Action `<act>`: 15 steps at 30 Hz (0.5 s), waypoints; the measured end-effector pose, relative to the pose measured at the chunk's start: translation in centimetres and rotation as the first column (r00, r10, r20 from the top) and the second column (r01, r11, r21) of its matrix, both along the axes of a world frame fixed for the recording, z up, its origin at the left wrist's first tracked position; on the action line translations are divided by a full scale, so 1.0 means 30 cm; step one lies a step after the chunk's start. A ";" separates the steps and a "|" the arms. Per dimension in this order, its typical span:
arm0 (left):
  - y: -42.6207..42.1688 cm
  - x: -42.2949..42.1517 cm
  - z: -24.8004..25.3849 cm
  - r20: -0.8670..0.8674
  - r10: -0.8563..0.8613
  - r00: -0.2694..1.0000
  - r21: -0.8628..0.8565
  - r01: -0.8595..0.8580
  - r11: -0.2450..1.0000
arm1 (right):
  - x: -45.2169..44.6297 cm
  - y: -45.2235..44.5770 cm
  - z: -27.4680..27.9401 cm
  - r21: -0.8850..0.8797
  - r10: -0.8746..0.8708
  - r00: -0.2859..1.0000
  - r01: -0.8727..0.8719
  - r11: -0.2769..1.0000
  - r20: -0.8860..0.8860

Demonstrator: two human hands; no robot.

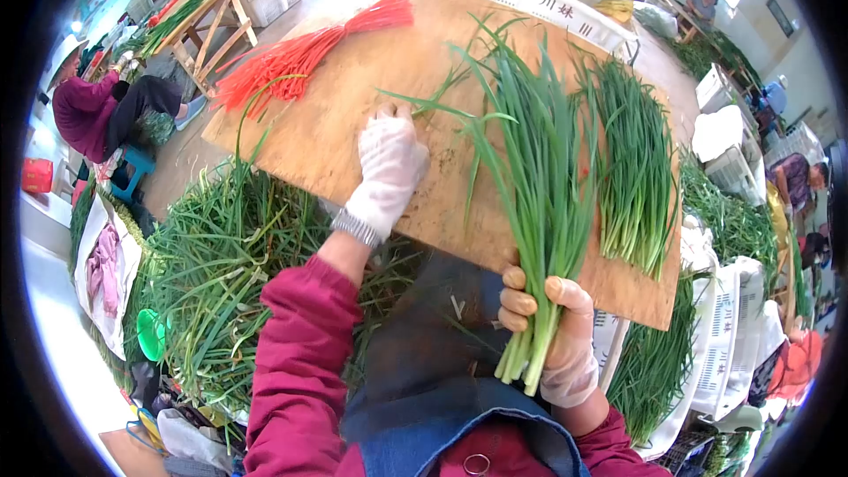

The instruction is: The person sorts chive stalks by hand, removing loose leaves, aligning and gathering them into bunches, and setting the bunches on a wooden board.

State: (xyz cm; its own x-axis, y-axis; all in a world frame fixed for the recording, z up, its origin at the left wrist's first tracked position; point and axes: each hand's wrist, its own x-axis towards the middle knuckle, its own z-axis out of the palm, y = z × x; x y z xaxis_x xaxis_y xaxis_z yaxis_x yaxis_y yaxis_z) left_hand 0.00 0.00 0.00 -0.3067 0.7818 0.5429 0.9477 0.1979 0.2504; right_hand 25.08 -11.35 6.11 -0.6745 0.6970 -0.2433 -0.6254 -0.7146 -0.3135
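Observation:
A bunch of green garlic chives is in my right hand, whose gloved fingers wrap around it near the pale stem ends. The leaves fan out over the wooden board. My left hand, in a thin whitish glove, is closed above the board, left of the bunch. Some thin chive leaves run from its fingertips toward the bunch. To the right lies a second pile of chives with its leaves pointing away from me. Red plastic ties are spread at the board's far left.
A large heap of loose chives rises at the board's left. White crates stand behind the board, and another white crate sits at the right beside more chives. A person sits at the far left near a wooden table.

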 end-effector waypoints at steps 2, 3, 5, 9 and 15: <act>0.080 -0.036 -0.039 -0.069 -0.032 0.997 0.037 0.034 0.999 | 0.019 -0.005 0.034 0.009 -0.034 0.997 0.034 0.999 -0.066; 0.096 -0.051 -0.028 -0.084 -0.007 0.996 -0.015 0.006 1.000 | 0.015 0.006 0.079 0.010 -0.044 0.992 0.046 0.999 -0.117; 0.125 -0.060 -0.026 -0.128 0.039 0.991 -0.080 -0.049 0.996 | 0.023 0.039 0.110 0.066 -0.018 0.968 0.035 0.997 -0.251; -0.028 -0.109 0.003 0.411 0.009 0.911 -0.052 0.014 0.999 | -0.002 0.076 0.157 0.140 -0.065 0.937 0.120 0.983 -0.344; -0.440 -0.065 0.168 0.988 0.008 0.152 -0.015 0.047 0.999 | -0.094 0.133 0.022 0.034 -0.012 0.992 0.016 0.999 -0.127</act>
